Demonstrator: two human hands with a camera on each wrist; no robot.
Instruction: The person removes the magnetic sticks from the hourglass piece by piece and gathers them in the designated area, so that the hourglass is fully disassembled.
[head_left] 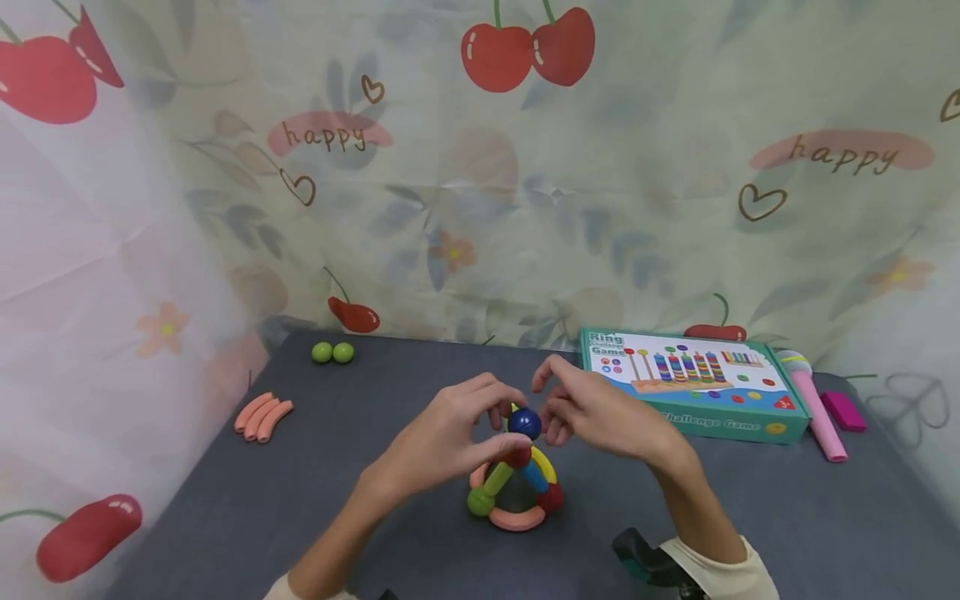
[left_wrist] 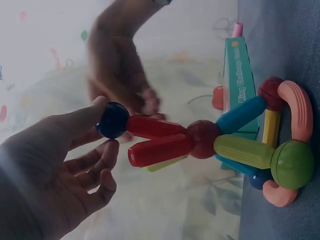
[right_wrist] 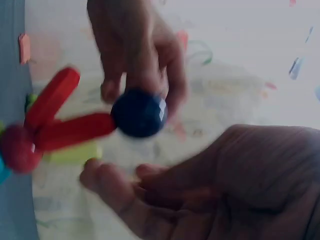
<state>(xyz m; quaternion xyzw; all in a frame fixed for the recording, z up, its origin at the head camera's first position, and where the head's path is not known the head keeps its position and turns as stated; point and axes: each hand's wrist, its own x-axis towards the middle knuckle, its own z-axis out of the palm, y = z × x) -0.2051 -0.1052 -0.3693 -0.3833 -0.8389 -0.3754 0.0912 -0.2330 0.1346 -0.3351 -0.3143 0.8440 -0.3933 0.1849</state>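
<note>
The dark blue ball [head_left: 523, 423] sits at the very top of the rod-and-ball toy [head_left: 516, 487] in the middle of the grey table [head_left: 375, 500], capping a red rod [left_wrist: 150, 127] that rises from a red ball [left_wrist: 202, 139] at the toy's centre. A second red rod [left_wrist: 159, 150] sticks up beside it with nothing on its tip. Below, blue, green and yellow rods run down to a ring of peach curved pieces with a green ball [head_left: 480, 502] and red balls at the corners, all resting on the table.

My left hand [head_left: 450, 435] touches the blue ball with a fingertip [left_wrist: 97, 111], the other fingers loosely spread and curled round nothing. My right hand [head_left: 592, 410] hovers just beside the ball on the other side, fingers relaxed and apart, holding nothing.

Further out, three peach curved pieces [head_left: 262, 415] lie together near the table's left edge, and two green balls [head_left: 332, 352] touch each other at the back left. To the right a green game box [head_left: 693, 385] lies flat, with a pink tube [head_left: 813, 404] and a pink block [head_left: 843, 411] just beyond it. A cherry-print cloth [head_left: 480, 167] hangs behind the table.
</note>
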